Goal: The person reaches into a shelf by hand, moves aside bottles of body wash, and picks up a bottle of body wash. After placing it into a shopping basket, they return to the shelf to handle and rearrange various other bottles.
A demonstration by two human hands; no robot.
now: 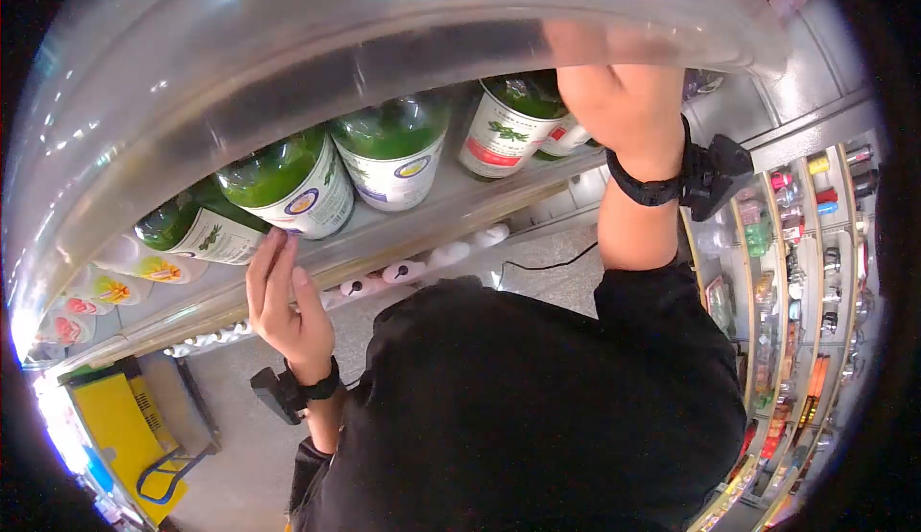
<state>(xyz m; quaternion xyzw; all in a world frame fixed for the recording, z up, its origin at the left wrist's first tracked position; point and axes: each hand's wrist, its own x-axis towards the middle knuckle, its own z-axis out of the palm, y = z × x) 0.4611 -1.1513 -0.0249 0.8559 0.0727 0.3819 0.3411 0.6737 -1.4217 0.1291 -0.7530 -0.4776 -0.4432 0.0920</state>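
Green bottles with white labels stand in a row on a shelf (460,208). My left hand (290,307) has its fingers stretched out, fingertips right at the base of a green bottle (305,187). Left of that is a darker green bottle (213,228), and to its right another green bottle (395,163). My right hand (624,100) reaches up beside a bottle with a red-striped label (507,134); its fingers are blurred behind a curved translucent plastic band (317,86), so I cannot tell what they hold. The bottle tops are hidden by this band too.
White bottles with flower pictures (163,268) stand at the shelf's left end. Several pale bottles (403,271) are on a lower level. A yellow object with a dark handle (120,426) is on the floor at left. Stocked shelves (796,273) run along the right.
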